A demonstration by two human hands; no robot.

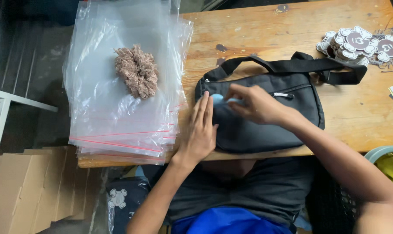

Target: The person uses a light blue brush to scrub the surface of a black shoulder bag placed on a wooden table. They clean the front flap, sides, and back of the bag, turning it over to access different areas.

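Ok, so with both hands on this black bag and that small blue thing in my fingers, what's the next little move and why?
Probably draw the small light-blue object a little further along the black sling bag. The right hand pinches it at the bag's left end, and the left hand lies flat beside it, bracing the fabric. What the blue piece is cannot be told.

1. Setting: small packing workshop.
2. Evidence: worn wooden table (257,30) carrying a stack of clear zip bags (118,95) and a pile of flower-shaped tags (361,43).
3. Flat cardboard boxes (27,186) stacked beside the table.
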